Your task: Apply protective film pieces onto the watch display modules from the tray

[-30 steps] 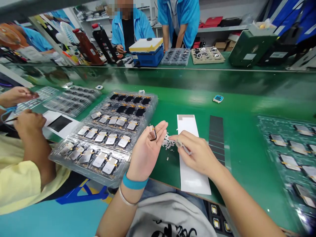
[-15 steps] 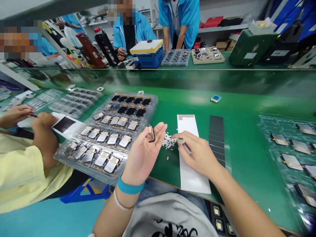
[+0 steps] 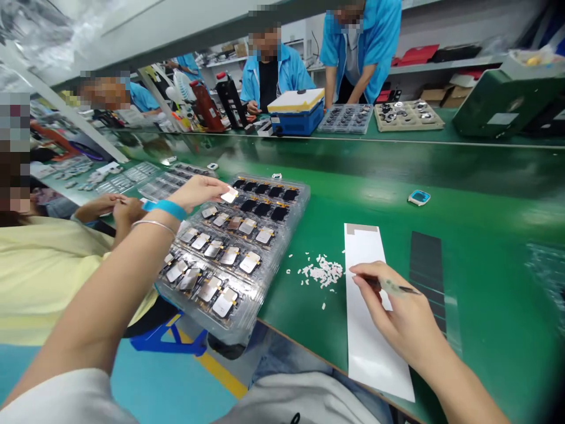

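My left hand [image 3: 200, 191] reaches out over the clear plastic tray [image 3: 286, 253] and pinches a small display module [image 3: 229, 195], silvery side up, at the tray's far left. Rows of similar modules fill the tray, some dark side up and most silvery. Between the fingers of my right hand [image 3: 397, 315] is a pair of slim dark tweezers [image 3: 392, 287], partly hidden by the fingers. This hand is above a white sheet [image 3: 364, 330]. A scattered pile of tiny white pieces [image 3: 324, 271] lies just left of the sheet.
Right of the sheet lies a dark strip [image 3: 426, 262] cut across in sections. A watch-like case [image 3: 419, 197] sits farther back. Another clear tray [image 3: 545, 271] is at the right edge. A co-worker in yellow [image 3: 79, 277] sits close on my left; others in blue work behind the shelf.
My left hand has moved from beside the white pieces to the tray's far left, carrying the module. My right hand still holds the tweezers over the sheet. The view has turned left.
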Action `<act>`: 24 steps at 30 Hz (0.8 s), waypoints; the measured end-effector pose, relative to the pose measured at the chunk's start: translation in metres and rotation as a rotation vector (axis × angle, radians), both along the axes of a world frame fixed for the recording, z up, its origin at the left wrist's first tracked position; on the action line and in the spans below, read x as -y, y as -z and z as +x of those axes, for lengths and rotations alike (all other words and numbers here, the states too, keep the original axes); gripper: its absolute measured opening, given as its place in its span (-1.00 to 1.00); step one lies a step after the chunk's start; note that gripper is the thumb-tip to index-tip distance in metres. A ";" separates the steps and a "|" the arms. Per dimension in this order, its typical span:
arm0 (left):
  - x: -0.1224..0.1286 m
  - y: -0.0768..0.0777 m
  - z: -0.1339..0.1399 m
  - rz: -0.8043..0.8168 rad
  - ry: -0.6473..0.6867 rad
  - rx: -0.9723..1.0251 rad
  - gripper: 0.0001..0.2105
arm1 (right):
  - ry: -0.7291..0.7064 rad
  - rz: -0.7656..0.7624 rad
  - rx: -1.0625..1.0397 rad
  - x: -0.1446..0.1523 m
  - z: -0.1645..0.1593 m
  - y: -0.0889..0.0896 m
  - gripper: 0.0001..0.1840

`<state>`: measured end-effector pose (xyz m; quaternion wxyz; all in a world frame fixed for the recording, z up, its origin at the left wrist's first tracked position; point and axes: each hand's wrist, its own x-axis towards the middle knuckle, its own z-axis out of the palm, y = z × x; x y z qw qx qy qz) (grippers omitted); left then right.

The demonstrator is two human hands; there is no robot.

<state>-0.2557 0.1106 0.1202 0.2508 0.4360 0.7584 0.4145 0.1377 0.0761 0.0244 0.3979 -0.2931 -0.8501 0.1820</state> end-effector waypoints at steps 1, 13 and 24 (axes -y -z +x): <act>-0.009 0.009 -0.008 -0.056 -0.007 -0.029 -0.75 | -0.003 -0.002 0.011 0.000 0.000 0.001 -0.86; -0.025 0.049 -0.035 -0.176 -0.006 -0.312 -0.78 | -0.065 0.026 -0.066 -0.002 0.002 0.008 -0.79; -0.024 0.043 0.010 -0.133 0.098 -0.739 -0.80 | -0.005 0.021 -0.057 0.001 0.001 0.004 -0.84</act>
